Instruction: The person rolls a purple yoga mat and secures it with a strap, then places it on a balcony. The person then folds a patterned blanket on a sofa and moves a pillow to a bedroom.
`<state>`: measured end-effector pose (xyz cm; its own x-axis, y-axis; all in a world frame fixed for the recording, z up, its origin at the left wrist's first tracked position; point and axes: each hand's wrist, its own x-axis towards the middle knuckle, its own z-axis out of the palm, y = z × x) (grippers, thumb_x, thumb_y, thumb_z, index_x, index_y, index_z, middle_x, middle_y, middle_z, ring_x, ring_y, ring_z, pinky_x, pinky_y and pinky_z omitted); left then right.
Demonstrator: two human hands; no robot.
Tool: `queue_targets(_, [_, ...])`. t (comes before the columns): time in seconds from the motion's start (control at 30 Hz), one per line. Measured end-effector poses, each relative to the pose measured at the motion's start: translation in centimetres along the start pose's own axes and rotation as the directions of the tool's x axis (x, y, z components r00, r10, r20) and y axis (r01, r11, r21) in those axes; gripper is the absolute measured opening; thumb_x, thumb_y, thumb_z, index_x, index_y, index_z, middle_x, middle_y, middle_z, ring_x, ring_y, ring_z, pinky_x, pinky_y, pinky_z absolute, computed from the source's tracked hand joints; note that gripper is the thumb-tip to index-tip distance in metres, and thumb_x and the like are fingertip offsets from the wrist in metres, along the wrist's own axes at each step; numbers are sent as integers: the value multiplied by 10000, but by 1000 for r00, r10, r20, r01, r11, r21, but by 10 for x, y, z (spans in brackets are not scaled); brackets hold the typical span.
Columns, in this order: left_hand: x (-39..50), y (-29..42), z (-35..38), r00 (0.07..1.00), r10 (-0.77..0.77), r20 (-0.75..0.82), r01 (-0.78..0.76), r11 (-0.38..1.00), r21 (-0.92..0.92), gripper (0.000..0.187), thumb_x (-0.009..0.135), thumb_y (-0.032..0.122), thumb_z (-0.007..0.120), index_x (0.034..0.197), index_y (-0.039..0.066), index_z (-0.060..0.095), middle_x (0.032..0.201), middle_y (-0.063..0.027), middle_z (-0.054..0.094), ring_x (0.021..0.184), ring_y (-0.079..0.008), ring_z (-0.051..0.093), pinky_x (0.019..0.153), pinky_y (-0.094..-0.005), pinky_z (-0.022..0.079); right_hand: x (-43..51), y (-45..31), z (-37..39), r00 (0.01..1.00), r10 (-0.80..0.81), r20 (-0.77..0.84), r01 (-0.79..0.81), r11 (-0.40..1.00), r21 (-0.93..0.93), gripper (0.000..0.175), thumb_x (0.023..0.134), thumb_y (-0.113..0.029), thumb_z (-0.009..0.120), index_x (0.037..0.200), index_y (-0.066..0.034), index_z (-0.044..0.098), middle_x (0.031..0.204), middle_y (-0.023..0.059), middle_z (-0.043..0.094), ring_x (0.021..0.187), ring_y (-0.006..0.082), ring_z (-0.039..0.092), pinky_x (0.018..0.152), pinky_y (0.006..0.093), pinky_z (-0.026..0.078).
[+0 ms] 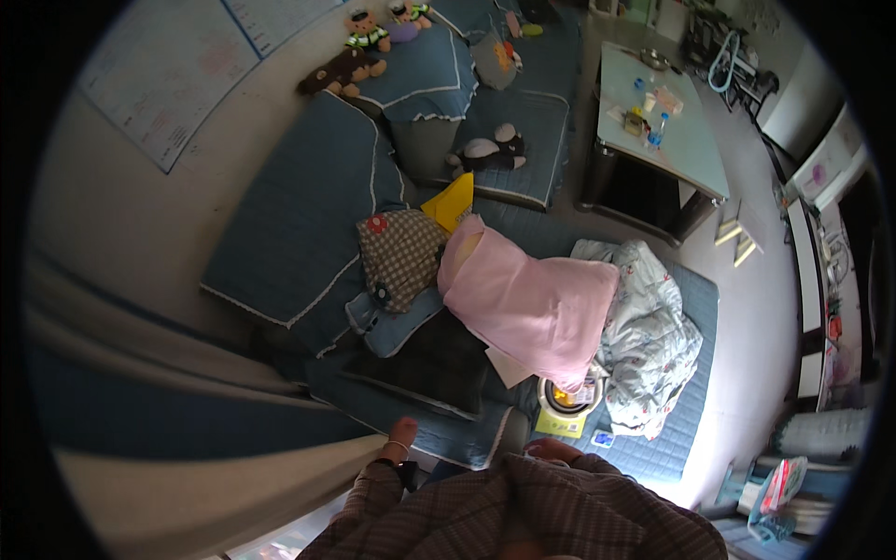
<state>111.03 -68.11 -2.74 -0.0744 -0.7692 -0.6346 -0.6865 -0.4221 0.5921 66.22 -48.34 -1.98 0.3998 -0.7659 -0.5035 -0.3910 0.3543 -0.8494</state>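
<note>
My left hand (402,435), with a bracelet at its wrist, is by the near edge of the sofa armrest (455,434); its fingers are too small to make out. Close to my body, my right hand (553,450) is bent by the armrest's right end, partly covered by my plaid sleeve, and its grip is hidden. Before me on the blue sofa lie a dark cushion (427,364), a pink pillow (532,301) and a crumpled patterned quilt (647,343). A round white container (544,399) stands partly under the pillow, touching a yellow-green flat item (560,424).
A checked cushion (402,259) leans against the sofa back. Plush toys (483,150) lie farther off. The glass-topped coffee table (689,150) bears a water bottle (656,133). A small stool (742,231) stands on the floor. Curtains (210,434) hang at left.
</note>
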Motion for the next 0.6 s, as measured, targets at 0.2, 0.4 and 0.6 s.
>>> queue_targets(0.2, [13, -20, -53, 977, -211, 37, 193, 941, 278, 426, 806, 245, 651, 1180, 49, 594, 1178, -204, 636, 1100, -364, 599, 950, -407, 470, 100, -37, 60, 951, -205, 232, 189, 978, 93, 321, 979, -255, 497, 1221, -86, 622, 1173, 150, 638, 1127, 257, 598, 966, 381, 454])
queue_targets(0.4, [22, 7, -50, 938, -331, -102, 345, 918, 196, 585, 810, 216, 651, 1324, 0, 473, 1258, -269, 572, 1210, -408, 521, 1003, -448, 431, 116, -53, 67, 993, 92, 77, -92, 996, 0, 457, 906, -341, 581, 1336, -198, 516, 1071, 237, 639, 1049, 434, 587, 884, 513, 475])
queue_targets(0.6, [67, 6, -68, 830, -530, 174, 457, 825, 332, 599, 778, 175, 694, 1291, -57, 489, 1307, -281, 530, 1225, -427, 500, 1009, -474, 417, 135, -45, 56, 976, 212, 43, -213, 976, 32, 513, 799, -362, 690, 1261, -187, 550, 1035, 277, 612, 989, 471, 594, 862, 536, 480])
